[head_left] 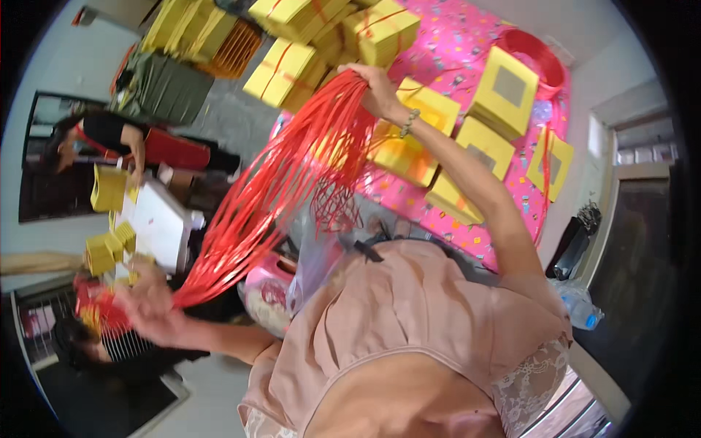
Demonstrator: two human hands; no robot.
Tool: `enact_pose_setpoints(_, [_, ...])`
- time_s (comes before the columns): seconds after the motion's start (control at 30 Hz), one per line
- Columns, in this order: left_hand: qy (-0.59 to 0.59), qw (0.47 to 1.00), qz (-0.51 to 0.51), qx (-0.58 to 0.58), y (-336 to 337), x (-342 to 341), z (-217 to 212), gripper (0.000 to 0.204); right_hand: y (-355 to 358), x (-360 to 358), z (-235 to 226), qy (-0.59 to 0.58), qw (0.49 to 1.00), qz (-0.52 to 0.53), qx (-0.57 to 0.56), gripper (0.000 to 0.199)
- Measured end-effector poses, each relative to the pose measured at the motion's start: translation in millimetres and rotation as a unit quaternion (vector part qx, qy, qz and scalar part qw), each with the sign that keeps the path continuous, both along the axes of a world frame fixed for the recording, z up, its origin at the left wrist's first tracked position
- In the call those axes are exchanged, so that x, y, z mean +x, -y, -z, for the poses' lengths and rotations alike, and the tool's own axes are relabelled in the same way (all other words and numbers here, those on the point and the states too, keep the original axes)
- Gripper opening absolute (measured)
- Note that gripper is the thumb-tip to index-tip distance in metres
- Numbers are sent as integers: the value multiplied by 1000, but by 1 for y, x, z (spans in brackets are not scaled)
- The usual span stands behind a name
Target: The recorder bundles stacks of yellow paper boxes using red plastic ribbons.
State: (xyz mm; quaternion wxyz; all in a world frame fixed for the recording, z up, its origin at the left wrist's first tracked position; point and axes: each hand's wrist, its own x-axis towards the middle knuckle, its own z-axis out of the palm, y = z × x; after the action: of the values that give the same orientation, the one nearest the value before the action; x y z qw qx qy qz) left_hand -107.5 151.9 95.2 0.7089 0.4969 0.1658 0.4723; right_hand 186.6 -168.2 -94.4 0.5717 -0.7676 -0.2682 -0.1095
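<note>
My right hand point(376, 91), a beaded bracelet at its wrist, is raised at the upper middle and closed round one end of a bundle of thin red plastic straps point(270, 182). The straps fan out down to the left, and a tangled, looped part dangles below that hand. At the far end of the bundle is my left hand point(153, 303), smeared by motion. The straps meet it near the palm, but whether its fingers grip them cannot be made out. More red material point(98, 303) shows just past the left hand.
Stacks of yellow card pieces point(504, 91) lie on a pink patterned table cover point(438, 44), near a red basin point(537, 62). Strapped yellow bundles point(285, 73) stand farther back. At left, people work around a white table point(157, 226). A pink container point(266, 281) is close before me.
</note>
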Motion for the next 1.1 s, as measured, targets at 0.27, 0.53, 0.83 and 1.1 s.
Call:
enact_pose_setpoints(0.27, [-438, 661, 317, 520, -6, 46, 153, 59, -71, -108, -48, 251, 939, -216, -92, 19])
enact_pose_setpoints(0.53, [-393, 512, 704, -297, 53, 114, 143, 65, -103, -170, -34, 290, 929, -207, -97, 26])
enact_pose_setpoints(0.83, [-444, 478, 722, -231, 102, 141, 170, 22, -145, -269, 2, 199, 921, -257, -215, 13])
enact_pose_setpoints(1.1, [-521, 542, 624, -215, 50, 101, 187, 16, -80, -251, 7, 55, 961, -257, -91, 35])
